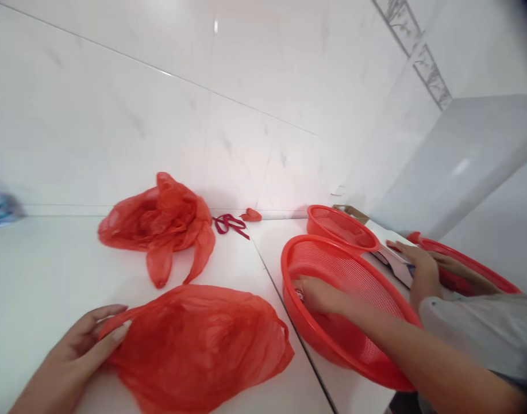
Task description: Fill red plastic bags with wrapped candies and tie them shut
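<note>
My left hand (80,351) pinches the left edge of a thin, crumpled red plastic bag (198,345) lying on the white tabletop. The bag's mouth faces right. My right hand (317,294) reaches down into a large red plastic mesh basket (349,264). Its fingers are curled near the basket's left wall, and a small white and red bit shows by them, too small to name. Behind the flat bag sits a second red plastic bag (168,218), bunched up with its handles hanging forward.
A dark red ribbon (231,224) and a small red scrap (251,215) lie by the tiled wall. A smaller red basket (343,227) stands behind the large one. At right, a co-worker's hands (418,264) are over a white box (386,244) and another red basket (470,264).
</note>
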{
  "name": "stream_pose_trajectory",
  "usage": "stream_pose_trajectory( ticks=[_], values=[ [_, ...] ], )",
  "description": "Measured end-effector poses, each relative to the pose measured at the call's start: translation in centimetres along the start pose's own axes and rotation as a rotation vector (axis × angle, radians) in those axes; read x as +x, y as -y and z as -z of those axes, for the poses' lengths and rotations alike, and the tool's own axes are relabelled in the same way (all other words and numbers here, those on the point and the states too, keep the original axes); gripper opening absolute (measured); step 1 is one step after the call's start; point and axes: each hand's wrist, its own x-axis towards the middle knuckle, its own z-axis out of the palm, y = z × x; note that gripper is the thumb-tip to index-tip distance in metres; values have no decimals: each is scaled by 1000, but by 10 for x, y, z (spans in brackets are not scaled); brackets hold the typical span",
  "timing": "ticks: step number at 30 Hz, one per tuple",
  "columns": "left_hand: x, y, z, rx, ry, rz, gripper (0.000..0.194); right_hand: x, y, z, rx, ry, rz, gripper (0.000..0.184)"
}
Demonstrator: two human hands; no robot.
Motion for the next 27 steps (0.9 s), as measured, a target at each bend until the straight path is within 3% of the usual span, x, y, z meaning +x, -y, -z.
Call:
stream_pose_trajectory(
  ticks=[3,6,8,10,12,15,19,23,27],
  values=[
    [-15,-20,-10,-209,131,39,43,-2,-1,14,-75,-107,-19,15],
    [-25,-31,-15,-314,190,26,34,-6,9,40,-119,-349,-96,17],
    [-27,-31,-14,-338,217,15,31,-11,30,55,-95,-509,-76,15],
    [-28,-29,-12,-332,245,-2,27,-17,60,61,-74,-561,39,13],
    [-29,-27,-10,-324,277,-18,24,-20,94,56,-99,-508,202,19],
    [-31,-27,-10,-333,307,-20,22,-15,142,32,-215,-315,426,30],
    [-35,-28,-11,-303,331,-30,22,1,178,4,-269,-166,492,39],
    [-34,-27,-11,-276,335,-50,22,5,173,11,-93,-177,457,59],
    [-32,-25,-10,-270,350,-58,21,-1,126,40,-79,-486,231,31]
  ],
)
